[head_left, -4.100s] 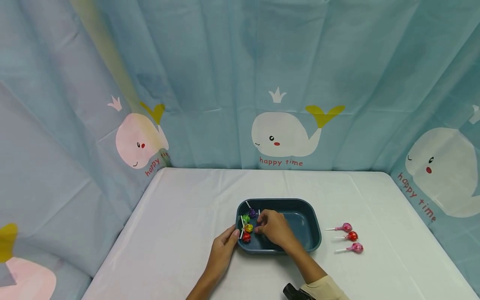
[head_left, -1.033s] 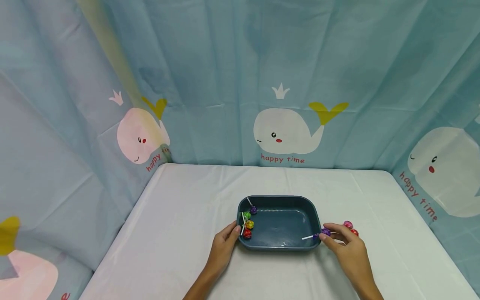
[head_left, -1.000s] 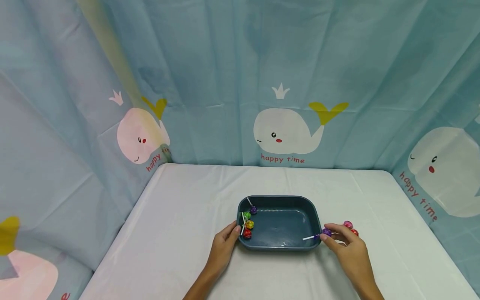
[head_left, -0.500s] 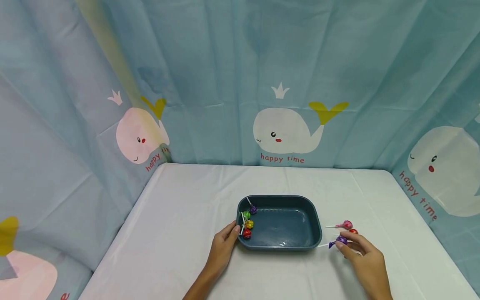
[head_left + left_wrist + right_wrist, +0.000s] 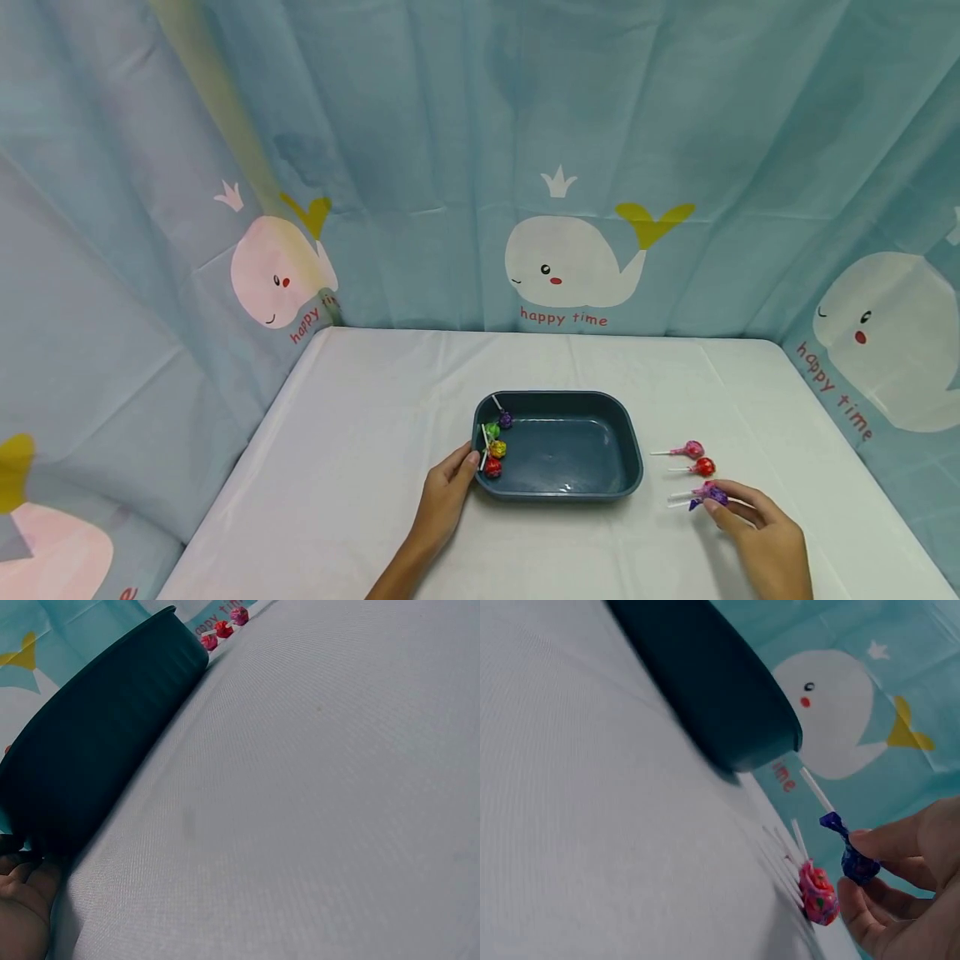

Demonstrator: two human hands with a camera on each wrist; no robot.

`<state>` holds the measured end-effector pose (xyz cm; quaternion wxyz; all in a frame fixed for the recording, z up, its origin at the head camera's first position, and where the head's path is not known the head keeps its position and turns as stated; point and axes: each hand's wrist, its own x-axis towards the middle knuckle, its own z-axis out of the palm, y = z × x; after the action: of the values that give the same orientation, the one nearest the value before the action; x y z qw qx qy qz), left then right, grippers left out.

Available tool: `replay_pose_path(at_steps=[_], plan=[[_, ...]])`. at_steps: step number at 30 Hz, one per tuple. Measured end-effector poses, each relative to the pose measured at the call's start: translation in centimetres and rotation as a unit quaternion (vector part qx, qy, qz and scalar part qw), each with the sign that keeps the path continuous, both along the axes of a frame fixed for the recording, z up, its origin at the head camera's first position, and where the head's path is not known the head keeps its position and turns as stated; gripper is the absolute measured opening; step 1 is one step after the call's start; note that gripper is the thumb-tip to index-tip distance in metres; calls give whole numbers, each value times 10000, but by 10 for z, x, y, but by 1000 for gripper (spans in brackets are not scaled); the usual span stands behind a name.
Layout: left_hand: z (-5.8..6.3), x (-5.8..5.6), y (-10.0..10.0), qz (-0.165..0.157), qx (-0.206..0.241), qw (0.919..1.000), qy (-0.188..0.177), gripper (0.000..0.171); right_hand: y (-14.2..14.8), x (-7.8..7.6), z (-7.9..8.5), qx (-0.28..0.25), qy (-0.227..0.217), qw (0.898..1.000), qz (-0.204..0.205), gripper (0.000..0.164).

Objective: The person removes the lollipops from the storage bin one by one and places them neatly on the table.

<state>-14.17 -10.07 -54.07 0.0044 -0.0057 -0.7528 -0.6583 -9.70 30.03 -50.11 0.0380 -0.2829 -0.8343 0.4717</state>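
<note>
My left hand (image 5: 444, 498) grips the left end of a dark blue rectangular tray (image 5: 558, 497), thumb at the rim. Against that end inside lie a purple lollipop (image 5: 506, 420), a green one (image 5: 492, 431), a yellow one (image 5: 498, 450) and a red one (image 5: 492, 468). Off to the tray's right, my right hand (image 5: 768, 542) pinches another purple lollipop (image 5: 857, 862) by its wrapped head, stick pointing left. It overlaps a pink lollipop (image 5: 817, 894) in the head view. Behind that pink one, a red lollipop (image 5: 705, 467) and a second pink lollipop (image 5: 693, 450) lie on the cloth.
A white cloth (image 5: 360, 433) covers the table. Light blue curtains (image 5: 420, 167) printed with whales enclose its back and sides. The lollipops at the right lie in a column, sticks toward the tray.
My right hand has taken the purple lollipop from the tray, over its right rim, and carried it right to the front pink lollipop. My left hand has stayed on the tray.
</note>
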Motion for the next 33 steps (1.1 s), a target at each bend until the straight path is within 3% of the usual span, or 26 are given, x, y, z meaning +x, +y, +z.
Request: replay_pose_path(at_steps=[15,27,33], plan=[[-1,-1,-1,-45,47,9999,136,56,8,-2,-20,796,-60,9968,-83,43],[-4,-1,-1,-6,-143,9999,48,55,14,-2,-28,944,-224,9951,204,44],[-3,-1,-1,-7,-94,10000,29,54,13,-2,-26,902,-250,9955,140,45]])
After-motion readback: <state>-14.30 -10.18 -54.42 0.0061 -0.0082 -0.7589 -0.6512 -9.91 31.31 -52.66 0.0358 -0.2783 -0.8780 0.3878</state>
